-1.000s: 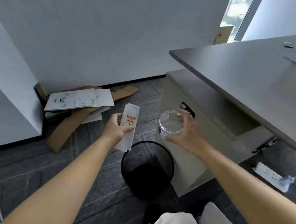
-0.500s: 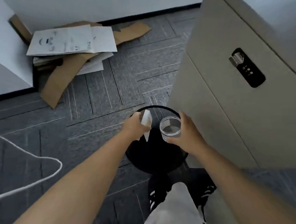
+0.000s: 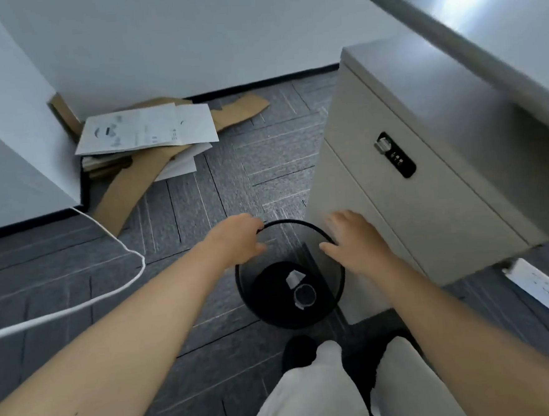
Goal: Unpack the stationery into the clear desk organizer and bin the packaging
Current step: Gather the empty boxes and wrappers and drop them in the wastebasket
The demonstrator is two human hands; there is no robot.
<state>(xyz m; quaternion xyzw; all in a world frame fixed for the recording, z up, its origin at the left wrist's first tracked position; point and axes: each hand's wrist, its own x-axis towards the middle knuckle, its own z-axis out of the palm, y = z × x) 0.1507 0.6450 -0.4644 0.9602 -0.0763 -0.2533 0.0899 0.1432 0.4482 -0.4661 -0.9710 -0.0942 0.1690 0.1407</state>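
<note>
A black mesh waste bin (image 3: 337,288) stands on the floor below me. At its bottom lie a white packaging box (image 3: 294,278) and a clear round plastic tub (image 3: 304,295). My left hand (image 3: 236,241) hovers over the bin's left rim with fingers loosely curled and nothing in it. My right hand (image 3: 353,241) is over the right rim, fingers spread, empty. The clear desk organizer is not in view.
A beige locked drawer cabinet (image 3: 412,198) stands right of the bin under a grey desk edge (image 3: 449,33). Flattened cardboard and white sheets (image 3: 144,135) lie by the wall. A white cable (image 3: 110,290) crosses the floor left; a power strip (image 3: 535,283) lies right.
Both hands have let go: the white box and the clear tub dropped from above the rim to the bottom of the bin. The hands now hang empty over it.
</note>
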